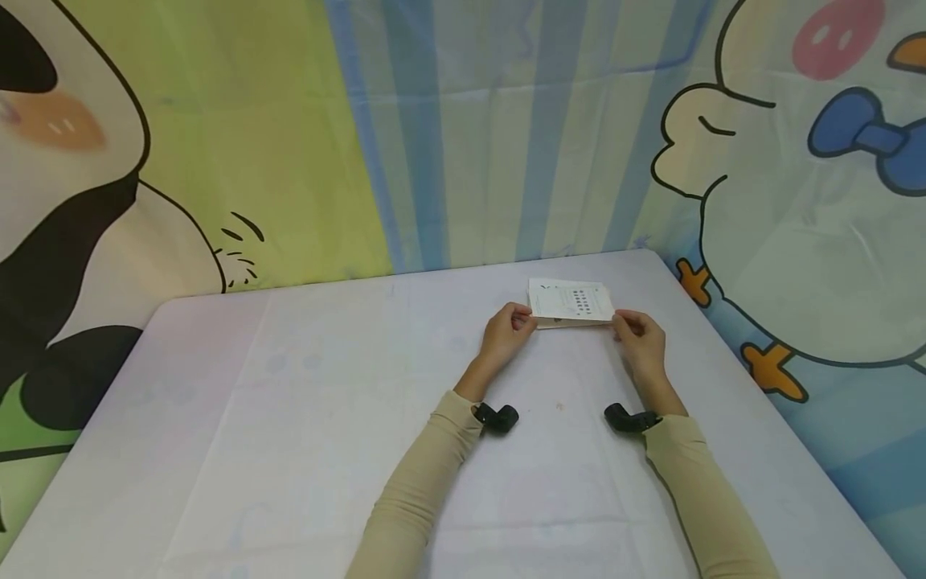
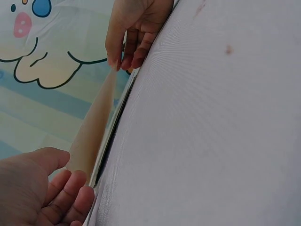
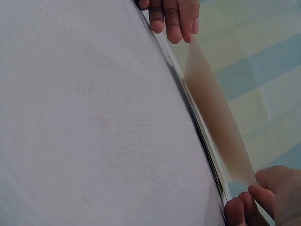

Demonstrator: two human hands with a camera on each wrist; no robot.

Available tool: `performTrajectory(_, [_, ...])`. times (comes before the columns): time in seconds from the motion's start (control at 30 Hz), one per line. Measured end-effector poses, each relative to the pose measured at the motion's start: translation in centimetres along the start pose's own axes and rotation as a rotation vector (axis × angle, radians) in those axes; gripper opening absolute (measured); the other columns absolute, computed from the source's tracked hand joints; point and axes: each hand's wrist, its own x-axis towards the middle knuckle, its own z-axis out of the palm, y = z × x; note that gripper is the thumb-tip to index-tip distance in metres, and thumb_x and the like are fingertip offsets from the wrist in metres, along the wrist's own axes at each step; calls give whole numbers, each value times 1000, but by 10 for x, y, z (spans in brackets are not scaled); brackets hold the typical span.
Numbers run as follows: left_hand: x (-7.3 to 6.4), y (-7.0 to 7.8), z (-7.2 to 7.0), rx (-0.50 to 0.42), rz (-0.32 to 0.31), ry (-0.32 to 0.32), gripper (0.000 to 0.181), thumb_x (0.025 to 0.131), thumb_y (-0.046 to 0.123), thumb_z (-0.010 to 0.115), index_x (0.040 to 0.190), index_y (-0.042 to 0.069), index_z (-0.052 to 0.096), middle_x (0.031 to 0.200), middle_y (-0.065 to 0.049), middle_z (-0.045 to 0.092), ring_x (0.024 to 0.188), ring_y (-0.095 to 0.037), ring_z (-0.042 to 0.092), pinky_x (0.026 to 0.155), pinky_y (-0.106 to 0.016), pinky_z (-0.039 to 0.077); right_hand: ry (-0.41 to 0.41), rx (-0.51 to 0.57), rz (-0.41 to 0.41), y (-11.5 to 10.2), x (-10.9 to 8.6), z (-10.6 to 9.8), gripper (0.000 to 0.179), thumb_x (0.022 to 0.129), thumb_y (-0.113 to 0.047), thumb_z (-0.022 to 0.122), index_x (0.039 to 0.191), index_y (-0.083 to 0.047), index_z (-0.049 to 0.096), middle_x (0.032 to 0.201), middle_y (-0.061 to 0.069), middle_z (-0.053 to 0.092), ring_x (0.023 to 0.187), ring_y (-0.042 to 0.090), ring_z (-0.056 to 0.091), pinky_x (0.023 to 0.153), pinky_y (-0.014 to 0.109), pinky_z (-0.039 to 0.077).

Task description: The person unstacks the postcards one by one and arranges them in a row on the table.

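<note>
Toward the back of the table lies a thin white paper booklet (image 1: 571,299), or folded sheet, with small dark print on its top face. The left hand (image 1: 505,334) pinches its near left corner between thumb and fingers, and the right hand (image 1: 642,344) pinches the near right corner. Between them the near edge of the top leaf is lifted. Both wrist views show this raised leaf (image 2: 96,127) (image 3: 214,113) standing at a slant, its plain tan-shaded underside visible. Below it, the thin lower layers (image 3: 200,127) rest on the tabletop.
A white cloth covers the table (image 1: 325,426), with small brownish marks (image 2: 229,49) on it. Printed curtains (image 1: 477,145) with cartoon animals hang along the back and sides. A black wrist camera (image 1: 497,419) sits at the left cuff, another wrist camera (image 1: 631,418) at the right.
</note>
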Motion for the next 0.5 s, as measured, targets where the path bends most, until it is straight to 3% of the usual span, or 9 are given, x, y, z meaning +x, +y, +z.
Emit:
performTrajectory(0.3, [-1, 2, -1, -63, -18, 13, 20, 94, 17, 65, 108, 4, 64, 97, -7, 66, 83, -11, 56, 73, -18, 45, -4, 12, 55, -4, -1, 0, 34, 99, -22, 57, 127, -4, 58, 109, 5, 59, 86, 7, 56, 71, 9, 48])
performTrajectory(0.5, [0, 2, -1, -88, 1, 34, 18, 91, 12, 68, 107, 3, 65, 96, -8, 69, 84, -13, 60, 75, -18, 48, -1, 21, 50, -4, 0, 0, 33, 98, -20, 58, 128, -5, 57, 106, 3, 59, 86, 7, 55, 72, 10, 48])
